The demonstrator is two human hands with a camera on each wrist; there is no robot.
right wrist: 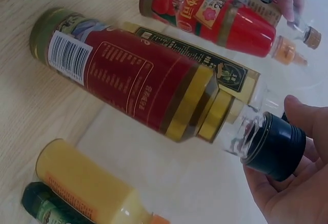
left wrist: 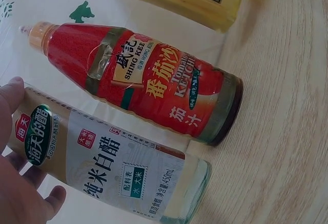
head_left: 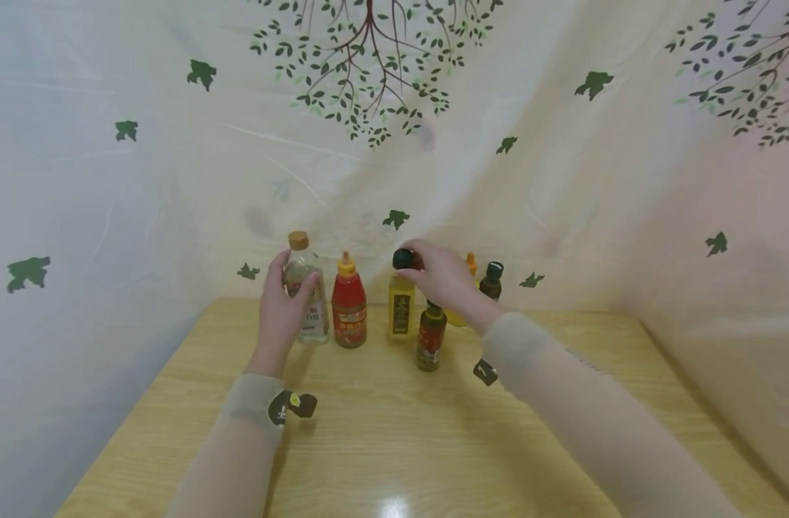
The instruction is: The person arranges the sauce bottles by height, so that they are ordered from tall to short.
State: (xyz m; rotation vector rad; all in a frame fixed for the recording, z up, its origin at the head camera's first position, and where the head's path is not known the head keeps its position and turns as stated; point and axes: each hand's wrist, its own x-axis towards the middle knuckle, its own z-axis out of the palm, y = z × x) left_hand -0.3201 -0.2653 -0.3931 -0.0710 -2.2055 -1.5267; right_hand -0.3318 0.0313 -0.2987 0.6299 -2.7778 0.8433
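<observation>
My left hand (head_left: pixel 284 306) grips a clear white rice vinegar bottle (left wrist: pixel 128 167) with a brown cap, which stands upright at the left. My right hand (head_left: pixel 449 277) pinches the dark green cap of the yellow oil bottle (head_left: pixel 401 309). That bottle stands near the back wall. Between the two held bottles is a red ketchup bottle (left wrist: pixel 148 80) with an orange nozzle. A smaller bottle (right wrist: pixel 138 75) with a red label and dark cap stands in front of the oil bottle. In the right wrist view it hides most of the oil bottle and its cap.
Behind the right hand stand a yellow squeeze bottle (right wrist: pixel 87 178) with an orange tip and a dark green-capped bottle (head_left: pixel 491 280). All rest on a light wooden table (head_left: pixel 394 432). A cloth curtain (head_left: pixel 342 180) printed with leaves hangs behind and beside it.
</observation>
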